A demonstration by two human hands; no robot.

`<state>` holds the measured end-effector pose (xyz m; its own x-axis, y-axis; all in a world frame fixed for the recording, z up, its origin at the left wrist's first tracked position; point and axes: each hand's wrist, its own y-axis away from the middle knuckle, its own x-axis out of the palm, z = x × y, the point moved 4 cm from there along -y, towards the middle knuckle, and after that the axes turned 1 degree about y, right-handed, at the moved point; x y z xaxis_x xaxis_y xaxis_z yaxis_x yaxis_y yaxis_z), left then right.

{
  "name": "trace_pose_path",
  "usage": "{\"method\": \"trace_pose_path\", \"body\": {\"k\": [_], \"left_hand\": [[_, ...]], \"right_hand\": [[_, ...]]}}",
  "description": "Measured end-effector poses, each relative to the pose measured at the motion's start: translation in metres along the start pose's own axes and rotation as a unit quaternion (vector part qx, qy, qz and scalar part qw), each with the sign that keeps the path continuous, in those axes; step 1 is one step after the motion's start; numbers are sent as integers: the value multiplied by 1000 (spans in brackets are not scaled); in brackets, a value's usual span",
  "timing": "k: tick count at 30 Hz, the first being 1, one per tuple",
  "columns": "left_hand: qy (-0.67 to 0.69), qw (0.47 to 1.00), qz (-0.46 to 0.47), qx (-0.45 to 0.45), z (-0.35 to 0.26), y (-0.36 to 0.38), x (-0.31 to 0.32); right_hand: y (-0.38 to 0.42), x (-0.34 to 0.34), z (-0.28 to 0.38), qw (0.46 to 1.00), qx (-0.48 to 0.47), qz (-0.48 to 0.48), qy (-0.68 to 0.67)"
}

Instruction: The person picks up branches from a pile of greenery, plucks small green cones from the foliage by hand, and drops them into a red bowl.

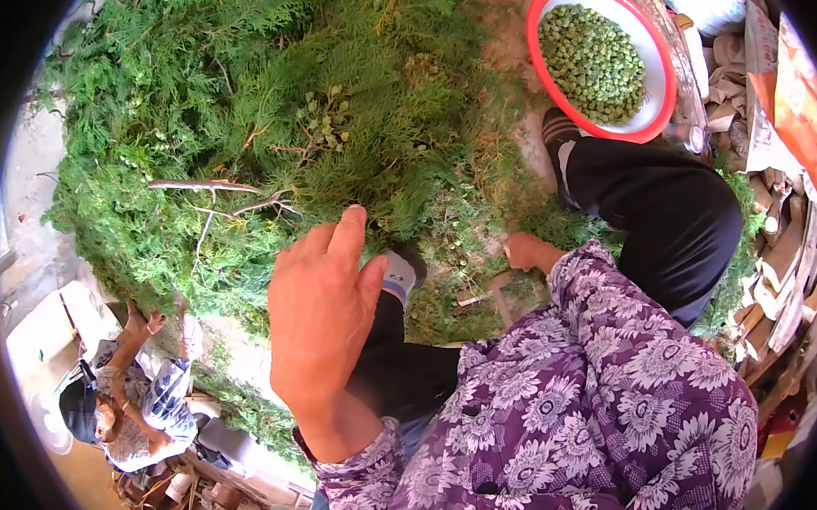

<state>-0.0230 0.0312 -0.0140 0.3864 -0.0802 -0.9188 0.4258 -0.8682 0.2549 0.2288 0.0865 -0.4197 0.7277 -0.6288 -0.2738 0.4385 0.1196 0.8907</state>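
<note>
My left hand [320, 306] is raised over the green conifer branches [251, 93], its back towards me. Its thumb stands apart from the outstretched index finger, and I see nothing held in it. Low among leafy scraps, my right hand [525, 251] appears closed, partly cut off from sight by the patterned sleeve [599, 282]; what its fingers hold, if anything, is hidden. A bare forked twig [206, 186] lies on the branches, left of my left hand. Small pale green cones [325, 124] show in the foliage.
A red-rimmed white basin [656, 111] of small green cones [590, 67] stands beyond my bent knee [693, 222]. Split firewood [786, 271] is stacked along the right side. Another person [133, 407] sits at lower left, reaching towards the branch pile.
</note>
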Motion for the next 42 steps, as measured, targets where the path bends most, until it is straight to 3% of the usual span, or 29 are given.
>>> {"method": "trace_pose_path", "body": {"k": [2, 4, 5, 7, 10, 14, 16, 19, 26, 28, 32, 35, 37, 40, 41, 42], "left_hand": [[2, 1000, -3, 3, 0, 1, 0], [5, 1000, -5, 4, -1, 0, 1], [5, 1000, -5, 5, -1, 0, 1], [4, 1000, 4, 3, -2, 0, 2], [3, 1000, 17, -7, -4, -2, 2], [-12, 1000, 21, -1, -6, -3, 4], [-10, 1000, 29, 2, -6, -5, 6], [-12, 999, 38, -7, -6, -7, 8], [3, 999, 35, 2, -11, -10, 8], [10, 1000, 27, -2, -10, -9, 8], [3, 1000, 23, 0, -9, -5, 8], [4, 1000, 26, -2, -9, -5, 8], [0, 1000, 23, 0, -6, -5, 9], [5, 1000, 13, 1, -7, -4, 9], [5, 1000, 11, 1, -7, -4, 8], [3, 1000, 15, 1, -7, -3, 8]], "right_hand": [[-2, -12, -8, 999, 7, -5, -31], [0, -23, -19, 973, 72, -20, -220], [1, -24, -19, 973, 73, -21, -220], [2, -34, -18, 975, 52, -131, -173], [-3, -26, -10, 970, -5, -199, -140], [-3, -19, 10, 973, 2, -183, -138], [-2, -13, 13, 976, -8, -217, 6], [5, -11, 20, 977, -29, -209, 44], [-7, -9, 18, 987, -10, -152, 51], [-8, -11, 4, 970, 11, -217, -110], [1, -35, -2, 968, 4, -199, -155], [-2, -42, -10, 962, 10, -156, -222], [0, -41, -11, 893, 12, -62, -446], [-16, -47, -15, 917, 20, -145, -371], [-17, -50, -14, 917, 20, -147, -369], [-15, -58, -14, 899, 17, -207, -386]]}}
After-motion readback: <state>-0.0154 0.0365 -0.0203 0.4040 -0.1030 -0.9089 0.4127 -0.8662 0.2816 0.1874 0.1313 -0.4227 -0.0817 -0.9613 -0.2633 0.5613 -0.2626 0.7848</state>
